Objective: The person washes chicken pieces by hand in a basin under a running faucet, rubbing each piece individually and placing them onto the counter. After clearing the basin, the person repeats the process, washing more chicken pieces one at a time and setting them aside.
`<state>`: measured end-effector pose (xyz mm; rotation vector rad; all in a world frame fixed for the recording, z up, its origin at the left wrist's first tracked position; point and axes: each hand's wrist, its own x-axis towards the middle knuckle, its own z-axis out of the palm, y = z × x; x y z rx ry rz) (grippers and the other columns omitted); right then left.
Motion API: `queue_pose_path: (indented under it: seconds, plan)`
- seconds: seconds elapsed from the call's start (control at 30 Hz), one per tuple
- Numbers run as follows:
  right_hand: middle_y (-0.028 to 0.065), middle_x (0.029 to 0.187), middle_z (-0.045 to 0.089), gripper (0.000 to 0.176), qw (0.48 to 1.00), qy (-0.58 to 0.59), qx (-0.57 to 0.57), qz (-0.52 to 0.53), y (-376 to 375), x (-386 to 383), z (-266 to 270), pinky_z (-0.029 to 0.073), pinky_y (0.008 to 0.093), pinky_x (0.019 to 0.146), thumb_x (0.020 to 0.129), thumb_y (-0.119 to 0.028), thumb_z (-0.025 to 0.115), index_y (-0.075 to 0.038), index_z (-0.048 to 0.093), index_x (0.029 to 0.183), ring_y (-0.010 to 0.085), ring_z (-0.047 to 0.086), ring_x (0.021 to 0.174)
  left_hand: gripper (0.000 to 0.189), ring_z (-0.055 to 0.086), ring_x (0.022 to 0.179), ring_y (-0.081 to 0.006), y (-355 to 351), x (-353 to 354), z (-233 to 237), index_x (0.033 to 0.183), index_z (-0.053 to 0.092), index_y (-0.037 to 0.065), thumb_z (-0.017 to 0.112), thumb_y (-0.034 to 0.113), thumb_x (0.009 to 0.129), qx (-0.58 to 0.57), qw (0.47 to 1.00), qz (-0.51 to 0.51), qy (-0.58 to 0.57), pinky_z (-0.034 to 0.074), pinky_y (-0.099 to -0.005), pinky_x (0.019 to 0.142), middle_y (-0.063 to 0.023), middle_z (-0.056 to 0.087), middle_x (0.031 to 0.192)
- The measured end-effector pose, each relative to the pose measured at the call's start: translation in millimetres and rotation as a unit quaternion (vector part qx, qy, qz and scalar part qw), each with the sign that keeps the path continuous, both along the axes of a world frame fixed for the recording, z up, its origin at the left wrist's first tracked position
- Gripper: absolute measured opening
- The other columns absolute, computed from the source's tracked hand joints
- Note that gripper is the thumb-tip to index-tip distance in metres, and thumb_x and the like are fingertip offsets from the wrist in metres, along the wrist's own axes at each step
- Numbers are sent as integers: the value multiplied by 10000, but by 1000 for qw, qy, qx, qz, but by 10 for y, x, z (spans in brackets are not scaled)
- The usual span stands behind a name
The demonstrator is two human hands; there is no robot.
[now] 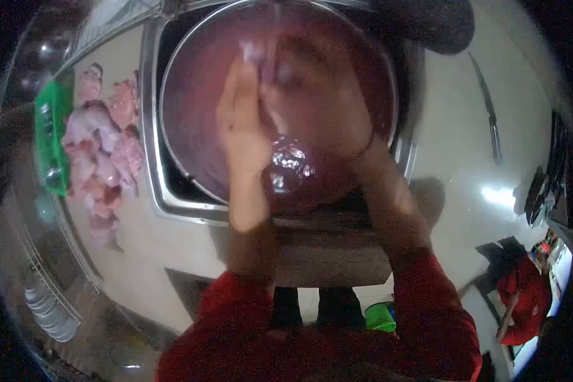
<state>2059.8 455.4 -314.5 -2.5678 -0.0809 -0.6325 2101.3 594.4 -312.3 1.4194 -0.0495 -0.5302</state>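
Observation:
A wide round basin (183,167) of cloudy reddish water stands in a steel sink. Over the water, my left hand (245,121) has its fingers drawn together against a pale, wet piece of raw chicken (253,52). The chicken is small in view and partly hidden between the hands. My right hand (328,95) is beside it on the right, badly smeared by motion, so its fingers cannot be made out. On the counter to the left lies a heap of raw chicken pieces (102,149).
A green plastic basket (52,143) stands beyond the heap at the far left. On the right counter lies a long knife (491,118). The metal sink rim (191,213) surrounds the basin. A person in red (525,296) is at the lower right. A green container (380,317) is below.

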Motion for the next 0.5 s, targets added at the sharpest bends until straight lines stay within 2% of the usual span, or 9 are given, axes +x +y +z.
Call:
queue_pose_path:
  seconds: [0.07,0.1,0.13,0.17,0.2,0.23,0.27,0.37,0.5]
  plan:
    - [79,1211,623,361,999,-20,-41,-2,36,-21,52,360,491,1052,914,-348,584,-158,634,1216,326,535,1147,366,628,752,-114,4,18,-55,1307,555,91,478,289,1009,38,998,34,-46,524,-251,606,-51,665,1077]
    - [74,1204,628,340,999,-39,16,4,83,-19,42,378,478,1037,921,-321,568,-159,633,1213,316,542,1136,362,621,751,-103,-11,16,-79,1284,573,97,467,313,1014,49,995,50,-65,522,-247,611,-38,666,1063]
    - [70,1196,633,321,997,-53,62,5,79,-44,51,396,465,1022,929,-294,551,-160,632,1209,306,549,1126,349,582,982,-163,112,72,-70,1275,586,65,477,227,986,153,965,11,-214,452,-306,833,-80,650,1159]
    - [70,1196,633,321,999,-30,23,-22,163,-52,78,396,465,1022,929,-294,551,-160,632,1209,306,549,1126,346,544,1213,-223,72,66,-125,1266,599,33,486,141,958,233,905,-29,-354,382,-365,1055,-123,634,1254]
    - [89,1210,625,334,995,22,91,-16,286,-14,55,425,461,995,915,-331,563,-148,646,1181,306,561,1135,346,545,1209,-221,141,70,-132,1266,600,32,487,138,957,245,888,-18,-387,384,-363,1050,-121,635,1253]
    - [109,1224,617,353,986,66,154,-26,124,-93,13,454,458,968,901,-369,576,-135,661,1152,306,573,1144,346,546,1205,-219,113,57,-140,1266,600,32,488,136,956,224,904,-12,-365,386,-360,1046,-120,635,1252]
    - [111,1220,619,351,982,40,179,-35,159,-55,-7,454,458,967,902,-368,574,-134,662,1149,307,575,1141,346,547,1201,-217,31,17,-152,1266,600,31,489,133,955,199,918,-10,-343,387,-358,1041,-119,636,1250]
    - [115,1207,624,347,984,-50,167,-39,154,-88,-182,456,458,964,904,-365,570,-129,665,1140,311,579,1130,345,551,1188,-212,-95,-43,-164,1265,600,29,491,126,952,167,941,-3,-294,393,-352,1028,-116,637,1247]
    - [121,1189,631,341,985,-44,154,-63,46,-183,-406,459,459,959,906,-360,565,-122,668,1128,317,585,1116,345,555,1172,-204,-307,-118,-138,1264,601,27,495,115,948,149,958,-37,-244,400,-343,1010,-112,639,1243]
